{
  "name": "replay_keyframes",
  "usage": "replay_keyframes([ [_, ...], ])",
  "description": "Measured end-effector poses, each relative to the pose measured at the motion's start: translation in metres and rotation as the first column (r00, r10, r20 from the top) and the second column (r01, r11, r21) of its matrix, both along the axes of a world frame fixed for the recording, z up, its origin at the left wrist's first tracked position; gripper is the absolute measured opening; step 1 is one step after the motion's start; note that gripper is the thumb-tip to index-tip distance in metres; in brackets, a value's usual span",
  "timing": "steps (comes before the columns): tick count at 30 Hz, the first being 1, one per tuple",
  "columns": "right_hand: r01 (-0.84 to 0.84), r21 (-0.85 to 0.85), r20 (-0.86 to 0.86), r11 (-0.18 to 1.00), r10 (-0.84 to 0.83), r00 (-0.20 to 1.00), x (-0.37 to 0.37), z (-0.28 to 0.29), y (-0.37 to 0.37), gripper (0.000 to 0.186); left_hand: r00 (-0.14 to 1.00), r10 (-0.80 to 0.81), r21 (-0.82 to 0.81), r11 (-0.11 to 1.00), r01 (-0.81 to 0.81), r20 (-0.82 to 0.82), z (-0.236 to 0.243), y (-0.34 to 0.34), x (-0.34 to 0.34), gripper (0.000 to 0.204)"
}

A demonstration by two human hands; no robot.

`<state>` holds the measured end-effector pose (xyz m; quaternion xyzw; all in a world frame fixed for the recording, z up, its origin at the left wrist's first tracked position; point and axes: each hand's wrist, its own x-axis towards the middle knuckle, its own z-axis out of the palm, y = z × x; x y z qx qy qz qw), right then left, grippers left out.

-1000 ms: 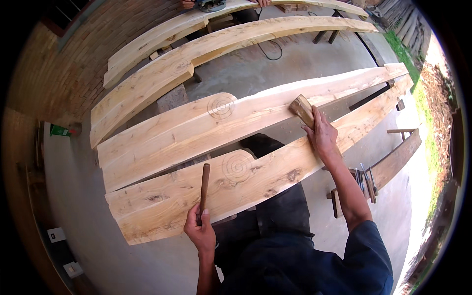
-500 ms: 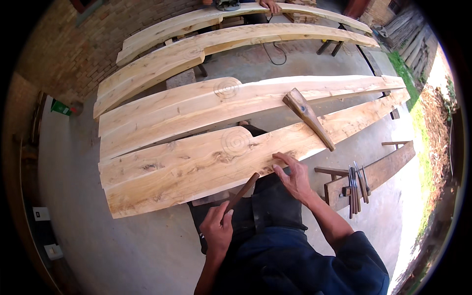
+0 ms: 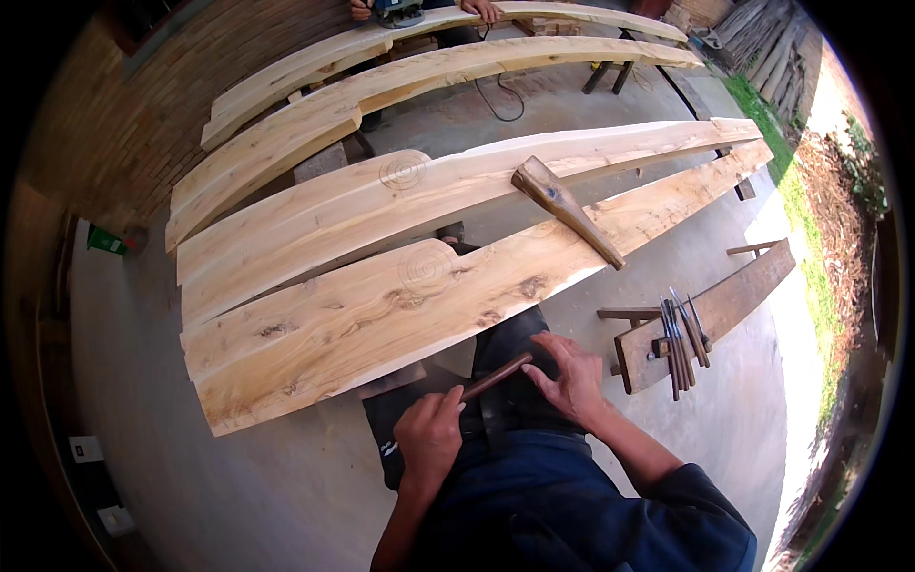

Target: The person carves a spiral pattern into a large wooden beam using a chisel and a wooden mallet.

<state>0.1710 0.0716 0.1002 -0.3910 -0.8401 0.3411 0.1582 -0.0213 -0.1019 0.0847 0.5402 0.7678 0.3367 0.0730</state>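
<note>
My left hand [image 3: 429,434] is closed around one end of a round brown wooden tool handle [image 3: 498,377]; whatever part lies inside the fist is hidden. Its free end points up and right, toward my right hand [image 3: 572,381]. That hand is open, thumb and fingers apart around the handle's tip, apparently not gripping it. Both are over my lap, just this side of the nearest pale timber plank [image 3: 334,334], which bears a spiral drawing. A wooden mallet [image 3: 567,212] lies across this plank and the second spiral-marked plank [image 3: 305,234] behind it.
On the right, a low wooden bench [image 3: 748,286] carries several chisels [image 3: 679,348] with wooden handles. Two more long planks stand farther back. At the farthest plank [image 3: 324,67], another person's hand [image 3: 481,10] rests near a power tool [image 3: 398,13]. A cable [image 3: 500,100] hangs there.
My right hand has drawn back from the plank's edge toward the handle's tip. The handle in my left hand has tilted flatter. The view has shifted slightly.
</note>
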Motion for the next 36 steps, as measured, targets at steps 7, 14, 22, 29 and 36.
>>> replay_keyframes([
  [7, -0.389, 0.262, -0.008, 0.883, 0.405, 0.914, -0.005, -0.015, -0.025, 0.030, 0.954, -0.293, -0.148, 0.948, 0.281, -0.070, -0.002, 0.033, 0.013, 0.027],
  [14, -0.293, 0.008, 0.056, 0.956, 0.292, 0.955, 0.032, -0.040, -0.030, 0.016, 0.911, -0.401, -0.079, 0.915, 0.395, -0.094, -0.011, 0.053, 0.021, 0.032],
  [22, 0.300, -0.017, 0.160, 0.954, -0.293, 0.943, 0.121, -0.062, -0.025, 0.024, 0.937, -0.174, 0.216, 0.945, 0.245, -0.303, 0.002, 0.080, 0.026, 0.022],
  [29, 0.558, 0.236, 0.435, 0.795, -0.600, 0.671, 0.194, -0.099, 0.017, 0.023, 0.952, -0.299, 0.077, 0.950, 0.304, -0.072, -0.031, 0.074, 0.014, 0.016],
  [36, 0.624, 0.418, 0.403, 0.661, -0.750, 0.525, 0.243, -0.126, 0.031, 0.021, 0.927, -0.375, 0.045, 0.927, 0.373, 0.021, -0.042, 0.068, 0.019, 0.016],
])
